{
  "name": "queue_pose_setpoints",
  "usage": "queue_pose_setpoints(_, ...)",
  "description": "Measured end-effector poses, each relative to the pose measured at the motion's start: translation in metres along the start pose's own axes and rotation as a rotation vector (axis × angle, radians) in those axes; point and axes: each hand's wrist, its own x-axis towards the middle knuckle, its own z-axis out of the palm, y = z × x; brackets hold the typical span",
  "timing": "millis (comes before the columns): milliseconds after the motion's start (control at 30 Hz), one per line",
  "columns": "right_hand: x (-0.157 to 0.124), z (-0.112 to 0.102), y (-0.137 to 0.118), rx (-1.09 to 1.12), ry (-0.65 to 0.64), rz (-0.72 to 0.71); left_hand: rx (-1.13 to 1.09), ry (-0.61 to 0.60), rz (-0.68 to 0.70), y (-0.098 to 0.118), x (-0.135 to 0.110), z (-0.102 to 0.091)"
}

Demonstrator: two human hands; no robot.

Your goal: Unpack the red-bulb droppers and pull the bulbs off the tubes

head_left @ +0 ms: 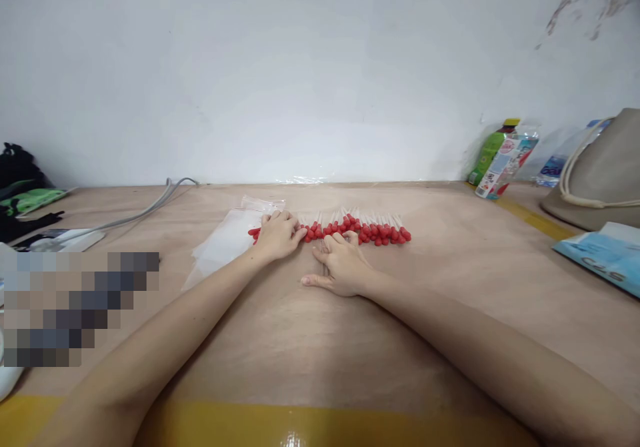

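A row of several thin clear droppers with red bulbs [370, 229] lies across the brown table [280, 340] in front of me. My left hand [278, 235] rests palm down on the left end of the row, fingers bent over the red bulbs. My right hand [339, 267] lies just in front of the row's middle, fingers curled with the tips at the bulbs and the thumb stretched left. Whether either hand grips a dropper is hidden. A stack of clear plastic bags [225, 243] lies just left of my left hand.
A grey cable [135, 215] runs along the back left, past dark and green items [25, 193]. Bottles [503, 157] stand at the back right by the wall. A beige bag [600, 173] and a blue packet [600, 253] sit at the right.
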Motion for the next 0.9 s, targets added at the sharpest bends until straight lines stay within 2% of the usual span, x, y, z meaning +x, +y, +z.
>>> queue_pose_setpoints(133,0.000,0.004,-0.001,0.014,0.096,0.027,-0.032,0.014,-0.045,0.002,0.000,0.000)
queue_pose_setpoints(333,-0.008,0.006,0.000,0.045,0.417,0.132,-0.049,0.047,-0.124,0.002,0.001,-0.003)
queue_pose_setpoints(400,-0.014,0.005,0.003,0.041,0.484,0.136,-0.018,0.064,-0.136,0.002,0.002,-0.002)
queue_pose_setpoints(567,-0.035,0.000,0.015,0.021,0.491,0.088,0.032,0.015,-0.134,0.005,0.003,0.001)
queue_pose_setpoints(667,-0.043,-0.004,0.022,0.032,0.488,0.130,0.040,0.013,-0.151,0.007,0.004,0.001)
queue_pose_setpoints(767,-0.044,-0.004,0.025,0.057,0.503,0.191,0.026,0.025,-0.194,0.005,0.006,-0.002)
queue_pose_setpoints(900,-0.042,0.000,0.027,0.082,0.505,0.194,0.038,0.075,-0.229,0.000,0.004,-0.014)
